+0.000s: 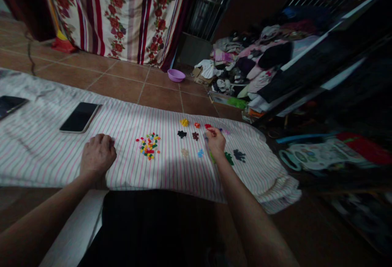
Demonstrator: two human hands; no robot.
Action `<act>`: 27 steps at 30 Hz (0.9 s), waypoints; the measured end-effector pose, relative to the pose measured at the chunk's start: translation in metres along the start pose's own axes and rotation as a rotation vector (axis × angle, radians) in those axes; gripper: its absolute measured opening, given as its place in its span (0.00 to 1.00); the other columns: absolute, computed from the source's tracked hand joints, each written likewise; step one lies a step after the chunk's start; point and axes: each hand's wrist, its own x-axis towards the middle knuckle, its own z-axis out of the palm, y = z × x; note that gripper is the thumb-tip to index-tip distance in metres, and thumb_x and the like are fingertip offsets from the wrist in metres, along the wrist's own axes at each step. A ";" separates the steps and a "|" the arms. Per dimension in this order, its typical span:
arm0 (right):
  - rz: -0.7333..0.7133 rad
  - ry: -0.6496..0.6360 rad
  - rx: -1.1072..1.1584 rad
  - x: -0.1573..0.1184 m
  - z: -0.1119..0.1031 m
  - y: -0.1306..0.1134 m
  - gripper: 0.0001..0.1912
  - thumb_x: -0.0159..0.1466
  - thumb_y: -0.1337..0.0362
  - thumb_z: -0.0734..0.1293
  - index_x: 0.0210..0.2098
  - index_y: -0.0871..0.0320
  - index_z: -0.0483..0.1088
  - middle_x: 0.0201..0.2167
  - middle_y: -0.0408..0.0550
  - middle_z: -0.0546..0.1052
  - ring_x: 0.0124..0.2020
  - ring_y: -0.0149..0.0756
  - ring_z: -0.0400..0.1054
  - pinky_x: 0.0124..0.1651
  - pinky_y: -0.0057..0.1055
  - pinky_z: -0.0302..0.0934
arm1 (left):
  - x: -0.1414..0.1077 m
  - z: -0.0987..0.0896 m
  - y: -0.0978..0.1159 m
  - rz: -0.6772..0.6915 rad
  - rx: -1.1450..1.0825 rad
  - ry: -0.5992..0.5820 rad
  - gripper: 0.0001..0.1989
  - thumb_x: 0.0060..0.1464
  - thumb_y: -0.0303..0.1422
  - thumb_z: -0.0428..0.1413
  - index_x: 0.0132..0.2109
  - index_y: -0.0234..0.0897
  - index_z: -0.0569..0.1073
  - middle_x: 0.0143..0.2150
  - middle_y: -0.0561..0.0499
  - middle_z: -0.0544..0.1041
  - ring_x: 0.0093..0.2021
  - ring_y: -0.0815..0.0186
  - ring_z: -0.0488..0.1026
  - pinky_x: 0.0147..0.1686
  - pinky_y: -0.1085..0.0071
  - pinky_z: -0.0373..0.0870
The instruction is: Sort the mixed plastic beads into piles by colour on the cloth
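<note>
My left hand rests on the striped cloth with its fingers curled under, beside a mixed pile of small coloured pieces. Over the sorted piles, my right hand is closed in a pinch close to the red pieces; whatever its fingertips hold is too small to make out. Around it lie separate piles: yellow, orange, black, brown, beige, light blue, dark green and dark grey. My right hand and wrist partly cover light green and purple pieces.
A phone lies left of the piles, and another dark device sits at the cloth's left end. Beyond are a purple basin on the tiled floor, a flowered curtain and a heap of clothes.
</note>
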 end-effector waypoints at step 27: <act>0.135 -0.031 -0.375 0.069 0.007 0.043 0.12 0.52 0.62 0.61 0.30 0.57 0.76 0.31 0.51 0.79 0.38 0.46 0.73 0.45 0.37 0.64 | 0.002 0.006 -0.002 0.009 -0.011 0.016 0.10 0.57 0.30 0.47 0.42 0.33 0.70 0.44 0.39 0.73 0.43 0.52 0.70 0.40 0.57 0.65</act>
